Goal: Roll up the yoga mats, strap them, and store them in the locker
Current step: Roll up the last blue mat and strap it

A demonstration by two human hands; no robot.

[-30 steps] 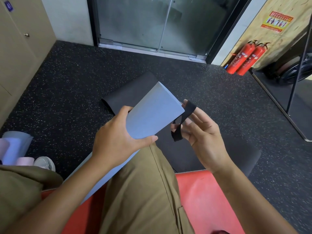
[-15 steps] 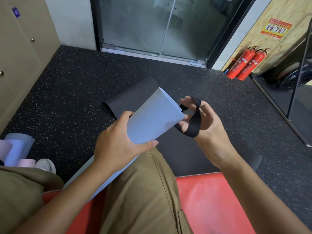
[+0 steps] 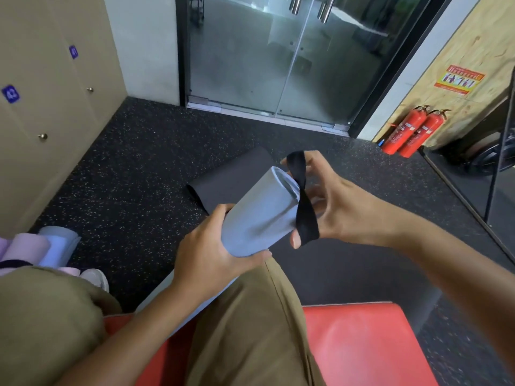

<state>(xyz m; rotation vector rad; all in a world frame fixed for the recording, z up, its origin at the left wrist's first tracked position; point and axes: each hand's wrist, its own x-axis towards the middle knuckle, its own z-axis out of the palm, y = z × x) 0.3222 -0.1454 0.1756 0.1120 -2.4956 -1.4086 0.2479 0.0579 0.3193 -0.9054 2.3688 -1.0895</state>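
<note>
The person sat on a red bench, and the left hand was clamped around a rolled pale-blue mat that lay slanted across the lap, its open end pointing away and up. The right hand had its fingers and thumb spread inside a black strap, holding the loop stretched open right at the mat's far end but not yet over it. By that showing, this mat was rolled and its strapping only just begun; sliding the loop on and carrying the roll to a locker were left.

To the left, beside a shoe, a few rolled mats in pink and light blue lay on the floor, apparently awaiting storage. Beyond the hands, a black mat lay partly unrolled and looked undone. The lockers along the left wall stood closed, so a door needed opening first. Farther off were glass doors and two red fire extinguishers.
</note>
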